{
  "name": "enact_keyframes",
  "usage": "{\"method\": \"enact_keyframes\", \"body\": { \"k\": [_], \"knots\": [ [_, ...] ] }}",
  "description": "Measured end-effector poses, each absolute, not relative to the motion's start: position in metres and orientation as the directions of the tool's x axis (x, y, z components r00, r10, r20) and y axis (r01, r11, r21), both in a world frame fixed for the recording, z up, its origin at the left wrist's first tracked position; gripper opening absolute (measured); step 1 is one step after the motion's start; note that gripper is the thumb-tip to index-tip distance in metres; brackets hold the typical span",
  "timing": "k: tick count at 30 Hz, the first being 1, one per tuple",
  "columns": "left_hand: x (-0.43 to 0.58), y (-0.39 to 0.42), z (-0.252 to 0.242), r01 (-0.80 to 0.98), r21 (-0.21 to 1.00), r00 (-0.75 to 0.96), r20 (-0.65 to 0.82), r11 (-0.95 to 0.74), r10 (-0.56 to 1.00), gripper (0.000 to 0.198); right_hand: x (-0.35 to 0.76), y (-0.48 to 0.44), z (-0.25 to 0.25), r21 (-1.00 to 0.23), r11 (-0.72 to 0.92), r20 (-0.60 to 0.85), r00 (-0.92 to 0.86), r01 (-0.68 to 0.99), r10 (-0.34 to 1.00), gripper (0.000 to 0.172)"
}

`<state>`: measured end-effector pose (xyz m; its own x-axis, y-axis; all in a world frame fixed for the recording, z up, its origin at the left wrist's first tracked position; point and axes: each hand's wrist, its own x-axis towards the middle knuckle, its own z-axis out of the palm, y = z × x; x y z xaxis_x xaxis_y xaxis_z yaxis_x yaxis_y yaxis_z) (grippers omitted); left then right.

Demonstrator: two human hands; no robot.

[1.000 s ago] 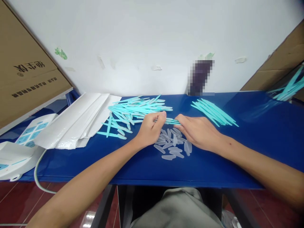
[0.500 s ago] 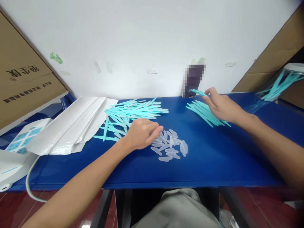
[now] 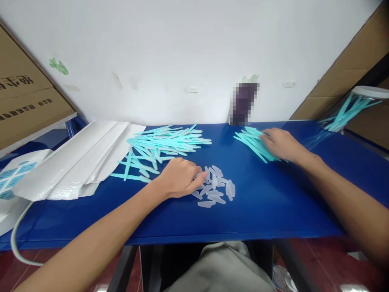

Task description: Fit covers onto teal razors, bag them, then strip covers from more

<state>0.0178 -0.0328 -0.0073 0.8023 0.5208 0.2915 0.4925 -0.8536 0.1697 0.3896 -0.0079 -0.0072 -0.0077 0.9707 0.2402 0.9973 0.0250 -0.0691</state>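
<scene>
My left hand [image 3: 179,178] rests on the blue table [image 3: 273,202] at the left edge of a heap of clear plastic caps [image 3: 217,188]. Its fingertips are curled and pinched on one cap. A loose pile of teal sticks [image 3: 164,142] lies just beyond it. My right hand [image 3: 281,144] is stretched out to the far right. Its fingers lie flat on a neat bundle of teal sticks [image 3: 251,142] near the wall.
White plastic bags [image 3: 79,162] are stacked at the left, beside a white device [image 3: 12,178] with a cable. Cardboard boxes stand at the left [image 3: 24,105] and right [image 3: 343,65]. A clear container of teal sticks [image 3: 349,109] sits at the right. A blurred dark object [image 3: 243,103] leans on the wall.
My right hand carried a teal stick from the middle to the right bundle and now lies on it. My left hand dropped onto the clear caps.
</scene>
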Motion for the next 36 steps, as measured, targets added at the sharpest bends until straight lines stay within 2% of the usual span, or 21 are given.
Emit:
{"method": "enact_keyframes", "body": {
  "k": [4,8,14,17,21,23,27,29,31,36],
  "knots": [
    [0.016,-0.031,-0.005,0.543,0.102,0.775,0.321,-0.834,0.544,0.059,0.387,-0.006,-0.011,-0.069,-0.028,0.223,0.042,0.997,0.974,0.046],
    [0.009,-0.030,0.002,0.588,0.008,0.778,0.270,-0.809,0.568,0.064,0.375,-0.013,0.000,-0.067,-0.144,0.143,0.153,0.987,0.978,0.044],
    [0.001,-0.027,0.013,0.640,-0.011,0.757,0.175,-0.768,0.629,0.058,0.363,-0.020,0.013,-0.069,-0.248,0.067,0.252,0.966,0.965,0.047],
    [-0.013,-0.017,0.025,0.722,-0.006,0.676,0.218,-0.692,0.704,0.052,0.361,-0.023,0.017,-0.064,-0.254,0.045,0.257,0.965,0.965,0.050],
    [-0.055,0.007,0.046,0.888,-0.011,0.438,0.320,-0.459,0.840,0.044,0.363,-0.024,0.018,-0.064,-0.244,0.052,0.247,0.968,0.968,0.053],
    [-0.081,0.016,0.055,0.915,0.025,0.382,0.269,-0.403,0.884,0.042,0.366,-0.023,0.017,-0.059,-0.229,0.068,0.233,0.972,0.970,0.051],
    [-0.123,0.014,0.061,0.925,0.141,0.355,0.011,-0.353,0.935,0.041,0.374,-0.019,0.013,-0.048,-0.223,0.085,0.226,0.974,0.970,0.041],
    [-0.136,0.004,0.058,0.909,0.197,0.385,-0.060,-0.367,0.921,0.047,0.377,-0.018,0.012,-0.039,-0.238,0.076,0.241,0.970,0.968,0.037],
    [-0.143,-0.007,0.051,0.873,0.215,0.458,-0.052,-0.438,0.888,0.052,0.379,-0.017,0.012,-0.030,-0.257,0.069,0.259,0.966,0.963,0.036],
    [-0.146,-0.025,0.033,0.822,0.082,0.566,-0.014,-0.564,0.824,0.045,0.382,-0.017,0.011,-0.053,-0.247,0.079,0.251,0.968,0.965,0.035]
  ]
}}
